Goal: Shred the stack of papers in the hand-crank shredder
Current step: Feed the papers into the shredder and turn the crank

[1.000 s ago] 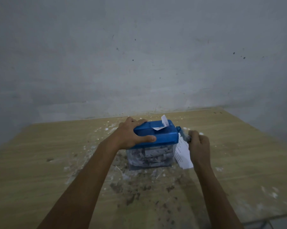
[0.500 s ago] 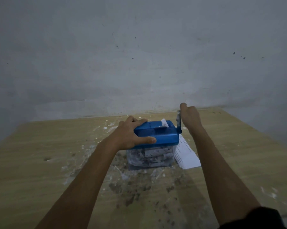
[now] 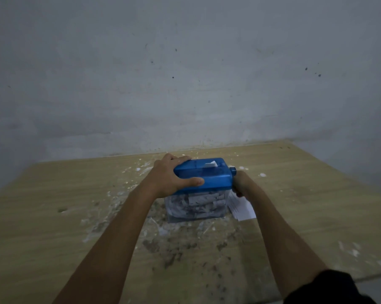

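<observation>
My left hand (image 3: 171, 179) gripped the blue lid of the shredder (image 3: 203, 178), which stood mid-table (image 3: 316, 194). My right hand (image 3: 242, 185), blurred, was curled at its right edge, apparently around the crank. Papers (image 3: 243, 208) lay just right; both table sides were open.

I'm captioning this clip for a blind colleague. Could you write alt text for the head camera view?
A person's left hand grips the blue plastic lid of a hand-crank shredder on a scuffed wooden table, while the right hand holds the crank at its side. A white paper scrap sticks up from the slot; white sheets lie beside the clear, shred-filled bin.
</observation>
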Tool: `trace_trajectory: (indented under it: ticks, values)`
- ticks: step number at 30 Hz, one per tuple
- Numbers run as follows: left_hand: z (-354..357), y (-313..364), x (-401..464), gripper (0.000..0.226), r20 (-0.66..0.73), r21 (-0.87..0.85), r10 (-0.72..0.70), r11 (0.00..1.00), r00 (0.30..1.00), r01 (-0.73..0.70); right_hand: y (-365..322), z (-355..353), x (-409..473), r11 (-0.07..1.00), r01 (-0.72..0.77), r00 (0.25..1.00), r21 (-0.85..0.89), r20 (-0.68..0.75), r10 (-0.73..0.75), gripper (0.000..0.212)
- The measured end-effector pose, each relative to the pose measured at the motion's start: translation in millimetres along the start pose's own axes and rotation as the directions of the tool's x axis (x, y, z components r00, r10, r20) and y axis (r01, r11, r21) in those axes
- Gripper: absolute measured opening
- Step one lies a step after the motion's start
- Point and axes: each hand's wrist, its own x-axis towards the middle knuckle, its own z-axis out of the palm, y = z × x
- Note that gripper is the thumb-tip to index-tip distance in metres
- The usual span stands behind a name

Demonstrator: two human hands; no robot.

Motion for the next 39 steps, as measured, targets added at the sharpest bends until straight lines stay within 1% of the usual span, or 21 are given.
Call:
trace_trajectory:
  ticks: [2, 3, 5, 7, 10, 15, 20, 24, 26, 28, 31, 34, 35, 37, 39]
  values:
    - [0, 0, 0, 0.103, -0.001, -0.004, -0.007, 1.0, 1.0, 0.007, 18, 9, -14, 0.994, 0.034, 0.997, -0.1, -0.065, -0.04, 0.024]
    - [0, 1, -1, 0.103, -0.001, -0.007, -0.013, 1.0, 1.0, 0.013, 25, 12, -23, 0.995, 0.046, 0.992, -0.09, -0.113, -0.056, 0.028]
    - [0, 1, 0, 0.105, 0.004, 0.001, -0.021, 1.0, 1.0, 0.021, 32, 15, -42, 0.999, 0.045, 0.98, -0.018, -0.191, -0.048, 0.034]
    - [-2, 4, 0, 0.108, 0.021, 0.014, -0.03, 0.999, 0.999, 0.029, 34, 17, -59, 0.996, 0.076, 0.961, 0.043, -0.269, -0.061, 0.035]
    - [-5, 6, 0, 0.108, 0.056, 0.026, -0.055, 0.998, 0.997, 0.053, 29, 15, -77, 0.964, 0.155, 0.93, 0.214, -0.36, -0.07, 0.041]
    - [-10, 6, 3, 0.128, 0.128, 0.084, -0.086, 0.994, 0.988, 0.075, 21, 11, -84, 0.908, 0.245, 0.914, 0.34, -0.395, -0.099, 0.039]
    - [-11, 10, 4, 0.119, 0.151, 0.104, -0.09, 0.992, 0.984, 0.075, 0, 6, -78, 0.857, 0.304, 0.857, 0.417, -0.512, -0.054, 0.039]
    - [-10, 7, 3, 0.114, 0.155, 0.113, -0.077, 0.992, 0.985, 0.06, -15, 0, -70, 0.861, 0.324, 0.819, 0.393, -0.572, -0.047, 0.037]
    - [-11, 7, 3, 0.112, 0.154, 0.114, -0.065, 0.992, 0.986, 0.047, -29, -8, -66, 0.862, 0.365, 0.797, 0.351, -0.597, -0.094, 0.04]
    - [-11, 8, 3, 0.11, 0.154, 0.105, -0.051, 0.994, 0.987, 0.035, -45, -20, -53, 0.876, 0.367, 0.808, 0.312, -0.574, -0.133, 0.045]
    - [-9, 6, 4, 0.107, 0.147, 0.103, -0.032, 0.995, 0.989, 0.017, -58, -31, -24, 0.912, 0.315, 0.858, 0.264, -0.49, -0.155, 0.048]
    - [-8, 3, 3, 0.107, 0.118, 0.093, -0.013, 0.996, 0.993, 0.002, -56, -27, 4, 0.949, 0.226, 0.925, 0.219, -0.355, -0.138, 0.05]
    - [-7, 2, 3, 0.108, 0.108, 0.09, -0.008, 0.996, 0.994, -0.002, -51, -24, 12, 0.96, 0.175, 0.946, 0.216, -0.306, -0.104, 0.048]
    - [-5, 0, 4, 0.11, 0.089, 0.073, 0.006, 0.997, 0.996, -0.013, -34, -15, 23, 0.979, 0.066, 0.976, 0.195, -0.218, -0.022, 0.037]
    - [-3, -2, 4, 0.108, 0.07, 0.056, 0.012, 0.998, 0.997, -0.016, -12, -5, 28, 0.995, -0.005, 0.993, 0.103, -0.114, 0.017, 0.024]
